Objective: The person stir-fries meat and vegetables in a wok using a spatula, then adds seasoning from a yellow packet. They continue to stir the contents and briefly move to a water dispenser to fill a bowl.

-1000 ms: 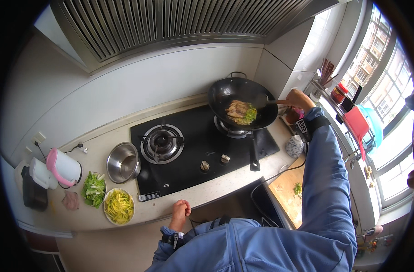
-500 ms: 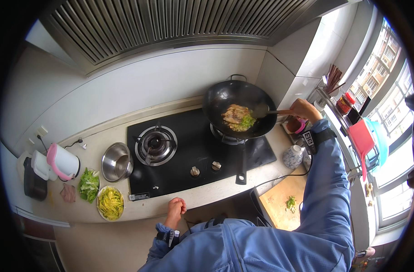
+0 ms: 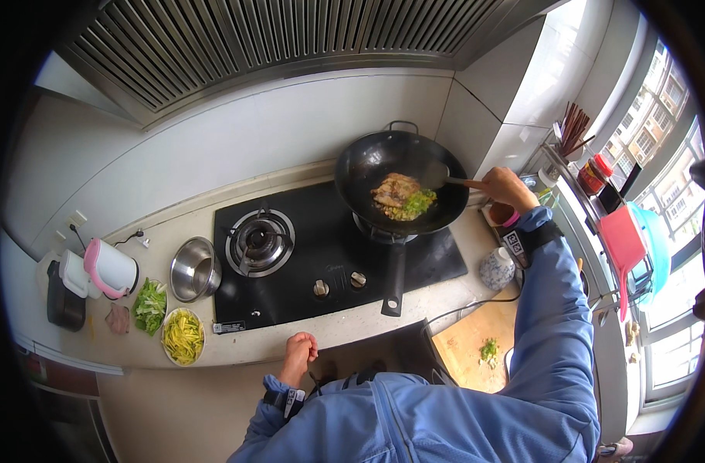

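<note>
My right hand [image 3: 509, 189] is closed round the wooden handle of a spatula [image 3: 437, 179], whose dark blade reaches into the wok at its right side. The black wok [image 3: 360, 170] sits on the right burner, with its long handle pointing towards me. In it lie browned pieces of food [image 3: 396, 189] with chopped green bits [image 3: 420, 202] on their near right side. My left hand [image 3: 298, 357] is loosely curled in a fist in front of the counter's near edge, and nothing shows in it.
Left of the bare burner [image 3: 260, 241] stand a steel bowl [image 3: 196, 268], yellow strips on a plate [image 3: 183, 337] and green leaves [image 3: 149, 306]. At right are a patterned jar [image 3: 497, 268], a cutting board [image 3: 464, 351] and a rack with a pink pan [image 3: 623, 235]. A range hood [image 3: 291, 38] hangs above.
The view has shifted slightly. The wok's handle has swung a little to the left. The spatula and my right hand have shifted slightly left, while my left hand stays curled in place.
</note>
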Demonstrator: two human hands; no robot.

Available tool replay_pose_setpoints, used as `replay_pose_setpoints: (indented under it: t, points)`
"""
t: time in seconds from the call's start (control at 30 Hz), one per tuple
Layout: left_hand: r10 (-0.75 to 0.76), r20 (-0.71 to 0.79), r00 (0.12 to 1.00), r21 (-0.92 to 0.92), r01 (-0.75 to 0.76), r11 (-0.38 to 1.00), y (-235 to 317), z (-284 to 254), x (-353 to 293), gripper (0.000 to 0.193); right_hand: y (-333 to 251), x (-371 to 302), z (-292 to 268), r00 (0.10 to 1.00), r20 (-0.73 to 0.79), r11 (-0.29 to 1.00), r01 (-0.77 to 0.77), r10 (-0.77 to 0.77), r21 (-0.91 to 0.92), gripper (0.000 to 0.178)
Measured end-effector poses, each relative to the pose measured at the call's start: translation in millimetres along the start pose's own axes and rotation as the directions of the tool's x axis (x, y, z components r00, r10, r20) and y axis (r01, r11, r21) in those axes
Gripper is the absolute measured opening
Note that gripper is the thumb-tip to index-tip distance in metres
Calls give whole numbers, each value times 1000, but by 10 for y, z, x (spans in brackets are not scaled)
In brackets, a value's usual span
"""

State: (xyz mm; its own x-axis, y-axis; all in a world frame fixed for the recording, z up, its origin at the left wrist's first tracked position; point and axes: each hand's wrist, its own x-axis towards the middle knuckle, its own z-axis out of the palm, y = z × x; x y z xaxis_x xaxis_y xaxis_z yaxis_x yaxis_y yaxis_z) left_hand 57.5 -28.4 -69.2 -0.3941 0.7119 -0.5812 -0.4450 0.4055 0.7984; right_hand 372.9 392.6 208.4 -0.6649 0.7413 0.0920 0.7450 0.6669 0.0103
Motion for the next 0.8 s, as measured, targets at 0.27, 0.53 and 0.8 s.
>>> replay_pose_setpoints:
  t: [0.27, 0.53, 0.8]
  points:
    - [12, 53, 998, 11, -13, 1000, 178, -114, 182, 17, -352, -101, -248, 971, 57, 957, -240, 233, 164, 36]
    - [40, 142, 989, -20, -37, 999, 332, -143, 319, 18, -509, -186, -197, 968, 123, 961, -237, 221, 144, 42]
    - [72, 211, 975, 49, -84, 995, 466, -70, 400, 18, -285, -27, 111, 998, -46, 992, -27, 32, 121, 36]
